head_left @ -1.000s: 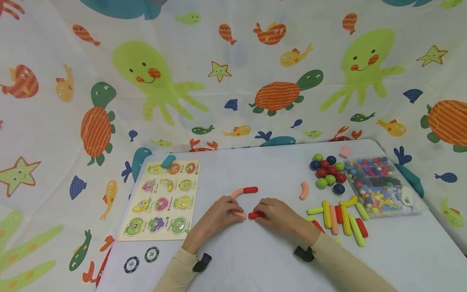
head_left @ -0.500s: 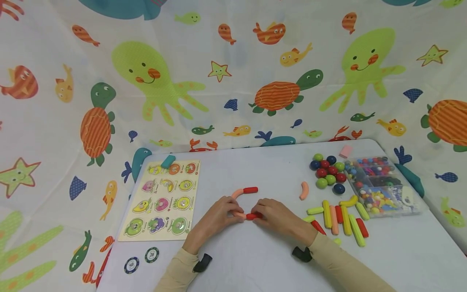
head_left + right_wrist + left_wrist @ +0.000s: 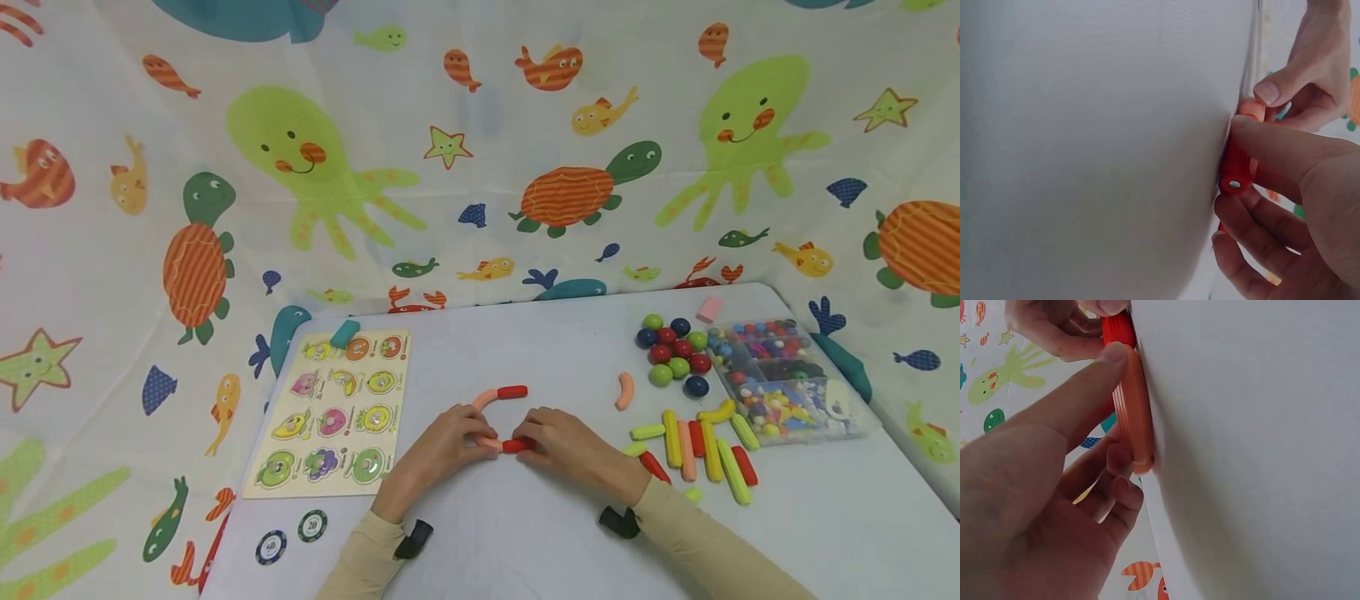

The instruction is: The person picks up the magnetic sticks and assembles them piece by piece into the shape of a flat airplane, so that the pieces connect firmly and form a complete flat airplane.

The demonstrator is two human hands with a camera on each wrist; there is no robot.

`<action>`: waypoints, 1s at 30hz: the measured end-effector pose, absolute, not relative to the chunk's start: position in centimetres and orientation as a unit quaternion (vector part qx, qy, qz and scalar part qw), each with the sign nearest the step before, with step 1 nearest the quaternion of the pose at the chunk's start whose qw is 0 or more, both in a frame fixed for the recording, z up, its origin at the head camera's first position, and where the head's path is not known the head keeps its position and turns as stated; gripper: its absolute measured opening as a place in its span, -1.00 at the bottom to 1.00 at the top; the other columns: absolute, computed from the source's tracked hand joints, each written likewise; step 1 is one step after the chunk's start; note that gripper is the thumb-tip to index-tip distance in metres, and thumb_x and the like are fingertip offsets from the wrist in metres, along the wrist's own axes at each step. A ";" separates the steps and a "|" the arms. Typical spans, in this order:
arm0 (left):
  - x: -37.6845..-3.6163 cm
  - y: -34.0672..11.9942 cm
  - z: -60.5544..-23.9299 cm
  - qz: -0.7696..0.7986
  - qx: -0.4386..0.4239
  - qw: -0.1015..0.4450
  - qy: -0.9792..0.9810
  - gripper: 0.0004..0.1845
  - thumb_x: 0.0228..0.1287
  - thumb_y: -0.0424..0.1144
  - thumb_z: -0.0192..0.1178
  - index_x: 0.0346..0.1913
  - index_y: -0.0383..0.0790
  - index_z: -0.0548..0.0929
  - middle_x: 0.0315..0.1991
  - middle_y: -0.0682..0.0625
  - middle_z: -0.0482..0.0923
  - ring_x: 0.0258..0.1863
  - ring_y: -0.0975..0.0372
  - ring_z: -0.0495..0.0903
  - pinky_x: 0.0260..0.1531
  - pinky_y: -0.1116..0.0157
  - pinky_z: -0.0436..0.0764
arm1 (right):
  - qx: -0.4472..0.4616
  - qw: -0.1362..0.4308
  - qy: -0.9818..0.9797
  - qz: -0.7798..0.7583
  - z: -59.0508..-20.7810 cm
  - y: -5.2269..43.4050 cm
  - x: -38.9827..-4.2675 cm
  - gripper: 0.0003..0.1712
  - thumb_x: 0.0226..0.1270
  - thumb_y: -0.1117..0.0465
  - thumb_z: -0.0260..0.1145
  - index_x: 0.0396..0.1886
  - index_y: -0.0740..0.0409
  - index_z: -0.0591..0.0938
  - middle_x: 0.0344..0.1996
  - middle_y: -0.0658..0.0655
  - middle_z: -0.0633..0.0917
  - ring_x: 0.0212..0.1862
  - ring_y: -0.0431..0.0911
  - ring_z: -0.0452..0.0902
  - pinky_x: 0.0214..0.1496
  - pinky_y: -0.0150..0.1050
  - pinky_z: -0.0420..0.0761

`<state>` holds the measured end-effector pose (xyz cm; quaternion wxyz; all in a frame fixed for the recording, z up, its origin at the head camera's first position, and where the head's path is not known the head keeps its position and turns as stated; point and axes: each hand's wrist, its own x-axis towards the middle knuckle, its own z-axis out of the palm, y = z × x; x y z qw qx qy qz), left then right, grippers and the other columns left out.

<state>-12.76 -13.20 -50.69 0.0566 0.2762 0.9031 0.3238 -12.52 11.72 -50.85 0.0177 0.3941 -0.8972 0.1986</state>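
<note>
In the head view my left hand (image 3: pixel 444 440) pinches a peach curved stick (image 3: pixel 491 444) low over the table. In the left wrist view the thumb lies along this ridged peach piece (image 3: pixel 1134 412). Opposite, my right hand (image 3: pixel 566 442) grips a short red stick (image 3: pixel 514 446), its left end against the peach one. The right wrist view shows a round silver spot in the near end of the red stick (image 3: pixel 1235 165). Just beyond the hands lie another peach curved stick (image 3: pixel 486 398) and a red stick (image 3: pixel 513 391), end to end.
At left is a fruit puzzle board (image 3: pixel 354 408) bearing a teal block (image 3: pixel 345 334), with a chip (image 3: pixel 312 526) nearby. Rightward lie a loose peach curved stick (image 3: pixel 625 391), several coloured sticks (image 3: pixel 712 452), several balls (image 3: pixel 678 367), a pink block (image 3: pixel 708 309) and a bead box (image 3: pixel 787 379).
My right hand has moved slightly left with the red stick, closing the gap to the peach stick, so their ends now meet. The left hand stays nearly still.
</note>
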 end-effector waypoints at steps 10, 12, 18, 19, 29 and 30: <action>-13.0 -13.2 -50.3 0.380 0.255 0.054 0.887 -0.75 0.21 -0.10 0.47 -0.07 -0.04 0.81 -0.18 0.22 0.68 -0.14 0.32 0.55 -0.06 0.30 0.59 | 0.339 -0.031 -0.912 0.228 -49.3 13.9 -12.8 -0.66 0.36 -0.01 0.42 0.05 0.00 0.74 -0.06 -0.06 0.71 0.02 -0.21 0.59 0.14 -0.19 0.66; -13.1 -13.2 -50.0 0.396 0.251 0.042 0.882 -0.76 0.23 -0.13 0.45 -0.06 -0.07 0.80 -0.21 0.18 0.65 -0.17 0.28 0.55 -0.10 0.29 0.59 | 0.320 -0.031 -0.917 0.236 -49.1 14.9 -13.1 -0.66 0.37 0.00 0.41 0.07 -0.01 0.73 -0.04 -0.07 0.70 0.06 -0.20 0.58 0.17 -0.16 0.65; -13.7 -13.3 -50.0 0.423 0.239 -0.005 0.874 -0.70 0.25 -0.18 0.44 0.03 -0.15 0.76 -0.15 -0.01 0.68 -0.15 0.16 0.58 -0.09 0.19 0.63 | 0.258 -0.017 -0.925 0.279 -48.5 18.3 -14.1 -0.67 0.36 0.04 0.43 0.06 0.01 0.72 -0.09 -0.07 0.71 0.01 -0.19 0.60 0.12 -0.14 0.68; -13.8 -13.2 -50.1 0.423 0.236 -0.015 0.875 -0.68 0.25 -0.18 0.44 0.04 -0.17 0.75 -0.12 -0.03 0.69 -0.13 0.14 0.59 -0.07 0.17 0.64 | 0.250 -0.013 -0.924 0.288 -48.5 19.0 -14.3 -0.67 0.36 0.05 0.43 0.06 0.02 0.72 -0.09 -0.07 0.71 -0.01 -0.19 0.61 0.10 -0.14 0.68; -15.8 -12.8 -50.9 0.434 0.165 -0.024 0.885 -0.60 0.26 -0.11 0.43 0.12 -0.14 0.70 -0.02 -0.07 0.67 -0.05 0.13 0.60 0.04 0.10 0.64 | 0.172 0.051 -0.927 0.331 -48.1 25.5 -15.8 -0.68 0.40 0.16 0.39 0.09 0.15 0.70 -0.08 0.05 0.73 -0.10 -0.09 0.59 -0.06 -0.18 0.66; -16.1 -12.8 -51.0 0.436 0.158 -0.018 0.886 -0.59 0.27 -0.09 0.43 0.13 -0.14 0.70 -0.01 -0.06 0.66 -0.04 0.14 0.60 0.05 0.11 0.63 | 0.166 0.063 -0.927 0.329 -48.2 26.1 -15.9 -0.69 0.39 0.19 0.40 0.08 0.16 0.70 -0.08 0.07 0.73 -0.10 -0.08 0.60 -0.07 -0.16 0.66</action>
